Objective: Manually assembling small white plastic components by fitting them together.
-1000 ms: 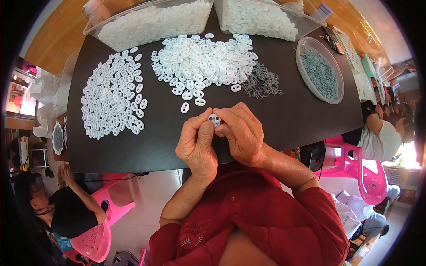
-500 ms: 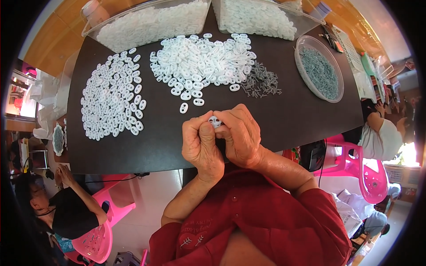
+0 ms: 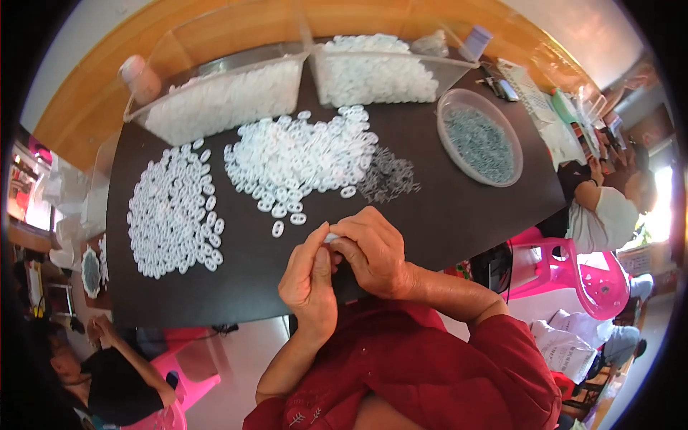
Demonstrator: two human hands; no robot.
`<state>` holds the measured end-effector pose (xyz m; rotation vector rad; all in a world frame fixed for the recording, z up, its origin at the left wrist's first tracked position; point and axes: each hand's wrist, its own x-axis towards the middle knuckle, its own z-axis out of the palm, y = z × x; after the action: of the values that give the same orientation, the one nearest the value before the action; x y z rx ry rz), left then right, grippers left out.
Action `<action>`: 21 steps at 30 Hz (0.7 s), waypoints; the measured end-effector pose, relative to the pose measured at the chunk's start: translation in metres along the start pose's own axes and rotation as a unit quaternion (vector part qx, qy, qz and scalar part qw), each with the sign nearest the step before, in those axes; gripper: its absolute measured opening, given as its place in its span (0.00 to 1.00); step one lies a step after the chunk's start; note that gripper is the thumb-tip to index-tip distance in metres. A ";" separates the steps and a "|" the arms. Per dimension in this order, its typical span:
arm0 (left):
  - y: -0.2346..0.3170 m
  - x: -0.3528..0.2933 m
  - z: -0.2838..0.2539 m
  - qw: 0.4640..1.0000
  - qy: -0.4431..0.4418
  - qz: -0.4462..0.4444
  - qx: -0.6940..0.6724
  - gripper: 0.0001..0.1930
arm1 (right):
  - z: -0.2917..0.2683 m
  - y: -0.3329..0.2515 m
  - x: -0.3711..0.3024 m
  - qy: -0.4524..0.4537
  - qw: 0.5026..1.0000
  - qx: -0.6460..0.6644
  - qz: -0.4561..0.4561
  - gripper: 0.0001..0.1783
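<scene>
Above the near edge of the dark table, both my hands meet around one small white oval plastic piece (image 3: 331,237), mostly covered by fingers. My left hand (image 3: 308,287) grips its left end with index finger and thumb. From the other side my right hand (image 3: 373,251) pinches it, fingers curled. Just beyond the hands lies a heap of white two-holed oval pieces (image 3: 294,158), with a few loose ones at its near side. Small dark grey pins (image 3: 387,178) lie at the heap's right edge. More oval pieces (image 3: 172,215) are spread in a flat patch at the left.
Two clear bins, the left (image 3: 229,100) and the right (image 3: 380,79), hold white pieces at the back. A round tub (image 3: 517,168) of grey-green pins stands at the right. Co-workers sit left (image 3: 107,380) and right (image 3: 602,215), near pink chairs (image 3: 598,287).
The view has tilted up, so the table sits lower and the bins show more fully. The oval piece has turned in my fingers; its holes, visible before, are now hidden.
</scene>
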<state>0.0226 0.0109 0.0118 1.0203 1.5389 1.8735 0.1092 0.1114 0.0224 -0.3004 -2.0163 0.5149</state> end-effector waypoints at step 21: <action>-0.008 0.039 -0.042 0.931 0.021 0.115 0.347 0.14 | -0.030 0.094 0.066 -0.153 0.976 -0.122 -0.096 0.10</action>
<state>-0.0350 0.0182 0.0098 1.5181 2.2669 1.5007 0.1038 0.2290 0.0414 -0.1771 -2.3853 0.1979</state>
